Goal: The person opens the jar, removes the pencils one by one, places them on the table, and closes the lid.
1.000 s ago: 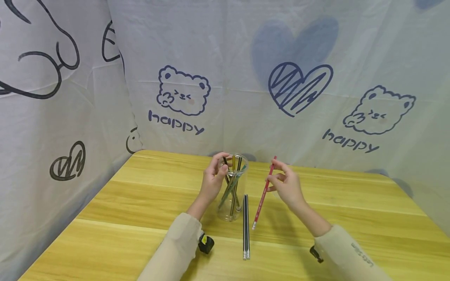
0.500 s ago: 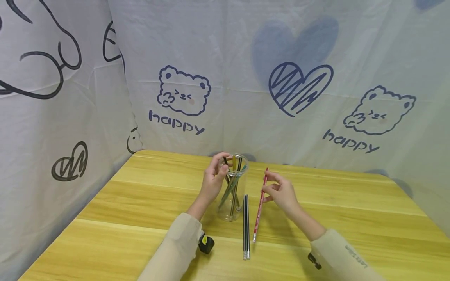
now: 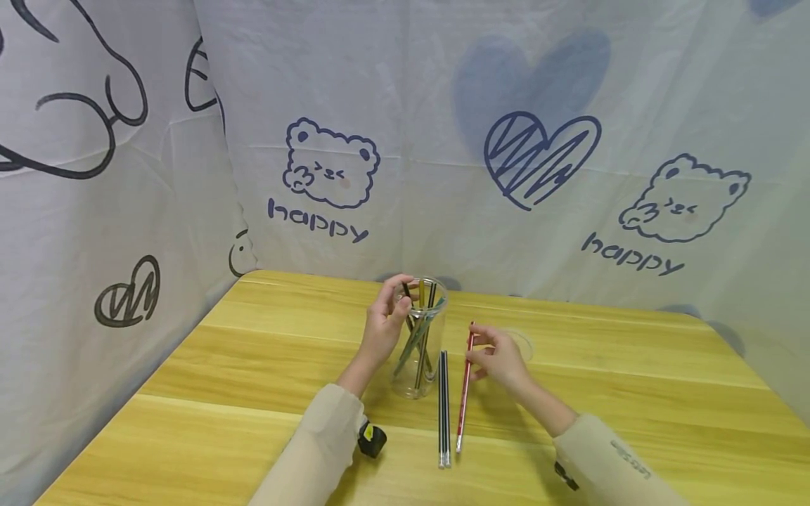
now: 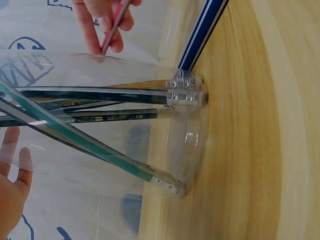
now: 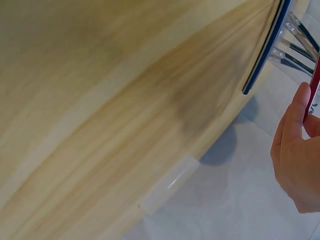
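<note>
My left hand (image 3: 382, 320) holds the tall clear plastic cup (image 3: 438, 334) near its rim, fingers behind and thumb in front. Several pencils lean inside it, among them a green pencil (image 4: 95, 142) and a black pencil (image 4: 115, 117) marked HB, eraser ends down. To the right, my right hand (image 3: 503, 360) pinches a red pencil (image 3: 465, 397) between thumb and fingers, its eraser end pointing toward me. Two dark striped pencils (image 3: 444, 407) lie side by side on the table between the cup and the red pencil; they look blue in the wrist views.
A clear plastic lid (image 5: 172, 185) lies on the wooden table (image 3: 253, 372) behind my right hand. White cloth (image 3: 430, 232) with printed drawings hangs at the table's back and left. Both sleeves carry a small black device (image 3: 371, 439) near the wrist.
My right hand has moved left and toward me with the red pencil, bringing it close alongside the two dark pencils and more upright in view. The left hand and cup have stayed put.
</note>
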The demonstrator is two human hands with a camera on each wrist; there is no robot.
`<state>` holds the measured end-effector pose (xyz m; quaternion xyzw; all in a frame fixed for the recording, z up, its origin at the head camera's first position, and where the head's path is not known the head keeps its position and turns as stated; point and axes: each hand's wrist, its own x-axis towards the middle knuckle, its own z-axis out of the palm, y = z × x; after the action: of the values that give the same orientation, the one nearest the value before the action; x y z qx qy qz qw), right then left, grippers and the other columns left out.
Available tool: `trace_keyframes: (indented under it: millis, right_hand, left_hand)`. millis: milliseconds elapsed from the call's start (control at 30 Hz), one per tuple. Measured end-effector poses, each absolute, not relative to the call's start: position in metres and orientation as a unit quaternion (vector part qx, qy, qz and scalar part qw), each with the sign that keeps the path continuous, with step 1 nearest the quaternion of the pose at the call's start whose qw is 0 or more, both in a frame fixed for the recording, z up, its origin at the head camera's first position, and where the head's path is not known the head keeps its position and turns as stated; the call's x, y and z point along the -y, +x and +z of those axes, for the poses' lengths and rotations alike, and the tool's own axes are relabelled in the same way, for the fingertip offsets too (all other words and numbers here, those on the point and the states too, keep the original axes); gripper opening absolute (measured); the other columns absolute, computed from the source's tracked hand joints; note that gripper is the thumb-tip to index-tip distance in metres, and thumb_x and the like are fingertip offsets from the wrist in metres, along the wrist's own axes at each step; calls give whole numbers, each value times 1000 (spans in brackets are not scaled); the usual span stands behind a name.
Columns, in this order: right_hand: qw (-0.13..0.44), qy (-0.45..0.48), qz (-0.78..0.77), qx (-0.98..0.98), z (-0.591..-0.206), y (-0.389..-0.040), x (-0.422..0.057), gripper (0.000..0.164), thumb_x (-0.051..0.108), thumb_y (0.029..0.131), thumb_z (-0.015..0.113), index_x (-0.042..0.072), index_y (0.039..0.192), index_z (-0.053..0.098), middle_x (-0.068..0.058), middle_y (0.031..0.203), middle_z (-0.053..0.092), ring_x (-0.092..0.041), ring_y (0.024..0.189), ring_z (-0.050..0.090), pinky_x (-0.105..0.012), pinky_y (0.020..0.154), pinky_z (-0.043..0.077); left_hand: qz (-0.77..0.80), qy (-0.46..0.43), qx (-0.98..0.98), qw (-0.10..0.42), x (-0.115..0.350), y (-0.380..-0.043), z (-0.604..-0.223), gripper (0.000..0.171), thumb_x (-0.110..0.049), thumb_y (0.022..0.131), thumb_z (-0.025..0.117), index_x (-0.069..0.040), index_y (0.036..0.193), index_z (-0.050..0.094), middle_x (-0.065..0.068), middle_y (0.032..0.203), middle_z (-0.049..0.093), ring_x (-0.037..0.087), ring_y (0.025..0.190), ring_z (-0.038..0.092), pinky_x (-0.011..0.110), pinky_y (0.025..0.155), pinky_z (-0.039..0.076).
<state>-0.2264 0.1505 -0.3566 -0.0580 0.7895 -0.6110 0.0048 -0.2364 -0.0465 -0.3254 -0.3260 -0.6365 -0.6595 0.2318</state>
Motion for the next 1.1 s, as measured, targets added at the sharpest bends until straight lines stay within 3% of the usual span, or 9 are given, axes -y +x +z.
trace_keyframes:
  millis: [467, 800, 1100]
  right_hand:
    - [62, -48, -591, -803, -366, -226, -145, 53, -19, 77, 51, -13, 127, 36, -32, 111, 44, -20, 66, 55, -35, 52, 52]
    - [74, -47, -574, -814, -373, -226, -139, 55, -20, 74, 53, -13, 126, 38, -29, 107, 47, -24, 69, 56, -35, 52, 52]
    - [81, -27, -576, -813, -375, -228, -135, 54, -22, 74, 53, -12, 125, 38, -25, 104, 49, -24, 66, 56, -36, 50, 51]
  left_hand:
    - [-660, -325, 639, 225, 47, -236, -326, 76, -57, 86, 41, 13, 114, 40, 34, 111, 48, 48, 94, 52, 41, 76, 45]
    - [-654, -317, 647, 231, 47, -236, -327, 76, -60, 85, 40, 11, 114, 41, 32, 110, 50, 46, 93, 53, 29, 72, 44]
    - [-660, -320, 641, 227, 47, -241, -330, 75, -59, 85, 41, 10, 115, 41, 31, 111, 49, 45, 94, 52, 41, 76, 45]
